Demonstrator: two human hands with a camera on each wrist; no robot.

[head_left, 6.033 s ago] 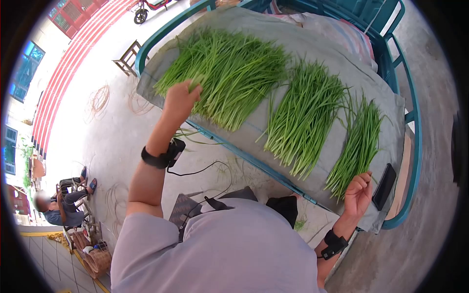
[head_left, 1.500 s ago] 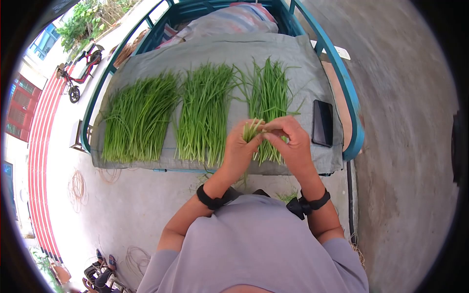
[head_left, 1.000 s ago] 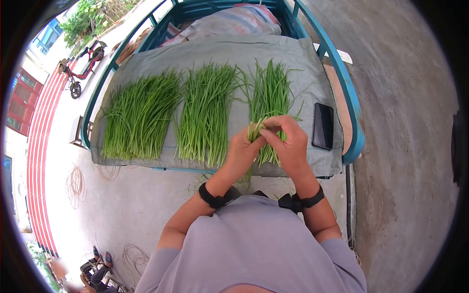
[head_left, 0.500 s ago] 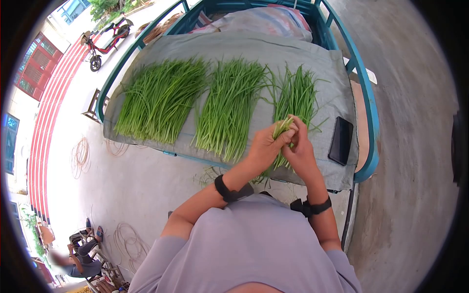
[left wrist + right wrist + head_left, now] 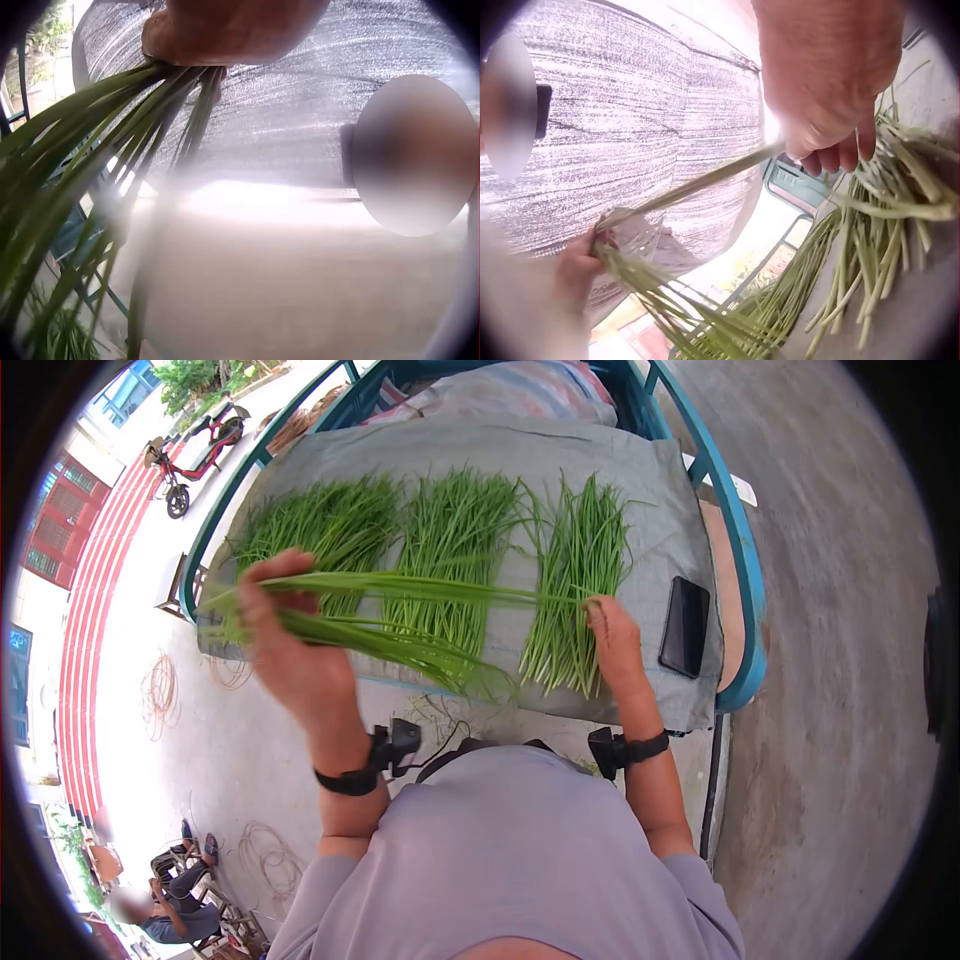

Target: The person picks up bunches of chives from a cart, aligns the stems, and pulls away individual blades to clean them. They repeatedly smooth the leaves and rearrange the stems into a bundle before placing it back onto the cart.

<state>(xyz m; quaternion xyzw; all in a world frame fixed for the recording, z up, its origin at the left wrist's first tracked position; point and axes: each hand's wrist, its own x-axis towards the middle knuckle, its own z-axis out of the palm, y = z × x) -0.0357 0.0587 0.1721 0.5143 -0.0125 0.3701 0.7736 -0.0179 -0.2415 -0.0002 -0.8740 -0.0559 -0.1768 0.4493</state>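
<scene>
My left hand grips a bunch of chives over the front left of the cloth, its blades trailing to the right. In the left wrist view, the green blades fan down from below the fingers. A thin strand of chives stretches level from that bunch across to my right hand, which pinches its far end. The right hand is over the pale stem ends of the rightmost chive pile. Two fuller piles lie further left, the middle pile and the left pile.
A grey cloth covers the cart bed, framed by teal rails. A black phone lies right of the piles. Striped sacking fills the back. A seated person, wire coils and a red scooter are to the left.
The hands, together at the bunch's stem ends half a second ago, are now wide apart. My left hand has swung left with the bunch, leaving a strand drawn out between both hands.
</scene>
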